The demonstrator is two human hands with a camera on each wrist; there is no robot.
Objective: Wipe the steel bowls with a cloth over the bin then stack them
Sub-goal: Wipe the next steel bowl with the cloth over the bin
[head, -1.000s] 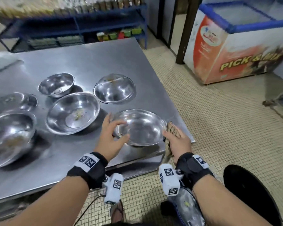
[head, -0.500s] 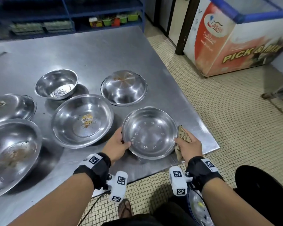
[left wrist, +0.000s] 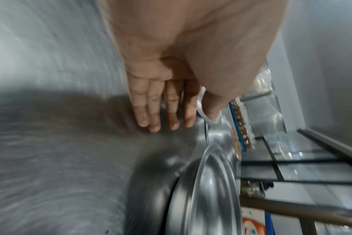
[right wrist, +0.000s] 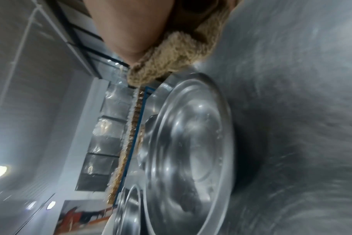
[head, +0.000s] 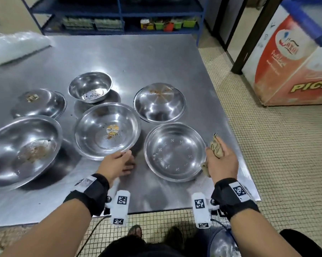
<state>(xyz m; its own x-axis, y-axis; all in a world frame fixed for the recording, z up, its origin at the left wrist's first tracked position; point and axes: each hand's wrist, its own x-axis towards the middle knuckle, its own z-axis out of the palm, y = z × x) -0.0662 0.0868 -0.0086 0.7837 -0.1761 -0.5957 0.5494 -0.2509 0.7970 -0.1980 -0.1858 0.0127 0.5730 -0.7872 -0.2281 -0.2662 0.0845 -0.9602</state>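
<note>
The task looks barely begun: one shallow steel bowl with star marks [head: 175, 152] sits clean near the table's front right corner, five other steel bowls, among them a wide bowl with yellow crumbs [head: 107, 131], a small deep bowl with dark specks [head: 90, 87] and a big bowl with brown residue [head: 24, 147], look soiled, and nothing is stacked. The left hand [head: 117, 164] pinches the crumbed bowl's near rim, thumb above and straight fingers [left wrist: 157, 109] beneath, while the right hand [head: 222, 162] is closed round a crumpled tan cloth [head: 216, 148] just beside the clean bowl. All stand on a brushed steel table [head: 138, 58] over beige tiled floor [head: 286, 154], with blue shelving [head: 119, 13] behind and an orange chest freezer [head: 293, 71] at right; no bin can be made out for certain
</note>
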